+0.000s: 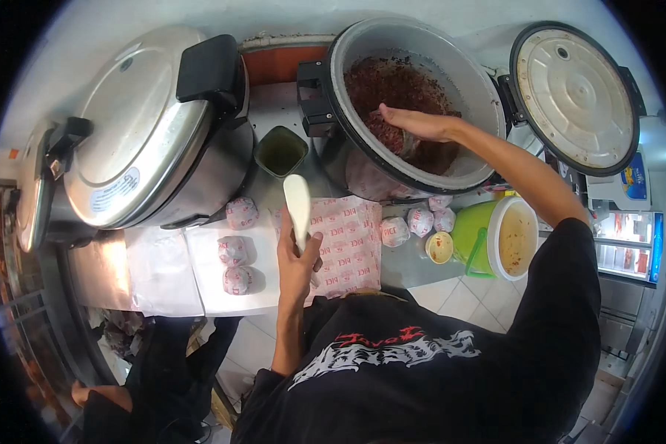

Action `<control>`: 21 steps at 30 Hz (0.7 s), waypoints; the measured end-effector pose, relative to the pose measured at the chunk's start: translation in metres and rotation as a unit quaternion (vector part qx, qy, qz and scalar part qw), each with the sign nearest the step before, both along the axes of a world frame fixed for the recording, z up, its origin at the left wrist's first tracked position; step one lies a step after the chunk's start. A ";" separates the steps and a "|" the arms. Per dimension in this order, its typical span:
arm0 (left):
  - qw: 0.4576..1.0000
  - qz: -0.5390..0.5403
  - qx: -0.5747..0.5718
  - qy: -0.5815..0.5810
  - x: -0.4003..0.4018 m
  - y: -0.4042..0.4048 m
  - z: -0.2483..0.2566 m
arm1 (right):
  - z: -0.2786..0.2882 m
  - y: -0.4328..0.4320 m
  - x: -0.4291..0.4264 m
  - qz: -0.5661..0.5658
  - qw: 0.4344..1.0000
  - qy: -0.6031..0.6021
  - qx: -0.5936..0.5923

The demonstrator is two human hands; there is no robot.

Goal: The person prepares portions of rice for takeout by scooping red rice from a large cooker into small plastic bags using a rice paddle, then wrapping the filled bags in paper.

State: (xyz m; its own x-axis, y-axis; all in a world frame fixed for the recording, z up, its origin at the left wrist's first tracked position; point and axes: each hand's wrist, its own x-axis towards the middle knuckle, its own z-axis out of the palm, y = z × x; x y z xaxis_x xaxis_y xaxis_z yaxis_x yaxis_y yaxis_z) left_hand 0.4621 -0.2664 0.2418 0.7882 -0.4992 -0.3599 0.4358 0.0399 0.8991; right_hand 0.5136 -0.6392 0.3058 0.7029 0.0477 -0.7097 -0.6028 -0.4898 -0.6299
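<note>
My left hand point(298, 258) is closed around a white rice paddle point(297, 205), its blade upward, over sheets of red-printed wrapping paper point(347, 238). Inside the open rice cooker point(480, 111) at the upper right is my right hand point(422, 125), over reddish-brown rice point(394, 83). Something translucent shows beneath that hand, but its fingers are mostly hidden, so its grip is unclear. A square container point(281, 151) of dark liquid stands between the cookers. Paper-wrapped balls lie left of the sheets point(233, 251) and right of them point(394, 231).
A closed steel cooker point(139, 116) stands at left. The open cooker's lid point(577, 97) is raised at right. Below the open cooker are a green bucket point(476, 236) and a small yellowish cup point(439, 247). Another person's hand point(80, 393) shows at lower left.
</note>
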 end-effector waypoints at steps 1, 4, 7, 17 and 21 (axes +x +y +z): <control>1.000 0.007 0.026 -0.005 0.001 0.002 0.001 | 0.003 0.000 -0.002 -0.016 1.000 0.001 0.003; 0.994 0.036 0.080 -0.067 0.011 0.001 0.018 | 0.013 -0.004 -0.002 -0.073 0.996 -0.004 0.042; 0.958 -0.005 0.131 -0.255 0.030 -0.006 0.055 | 0.023 -0.014 -0.009 -0.146 0.979 -0.043 0.137; 0.789 -0.148 0.172 -0.571 0.096 -0.145 0.142 | 0.063 -0.009 -0.029 -0.358 0.841 -0.253 0.317; 0.757 -0.170 0.183 -0.603 0.099 -0.190 0.142 | 0.067 -0.010 -0.037 -0.414 0.774 -0.292 0.381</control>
State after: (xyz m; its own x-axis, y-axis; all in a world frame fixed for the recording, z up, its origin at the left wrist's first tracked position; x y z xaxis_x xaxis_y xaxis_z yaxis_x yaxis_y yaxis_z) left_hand 0.5614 -0.4562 0.3834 0.5025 -0.7874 0.3570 -0.7826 -0.2389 0.5749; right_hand 0.4762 -0.6497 0.3724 0.9065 -0.3423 -0.2472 -0.0151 0.5587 -0.8292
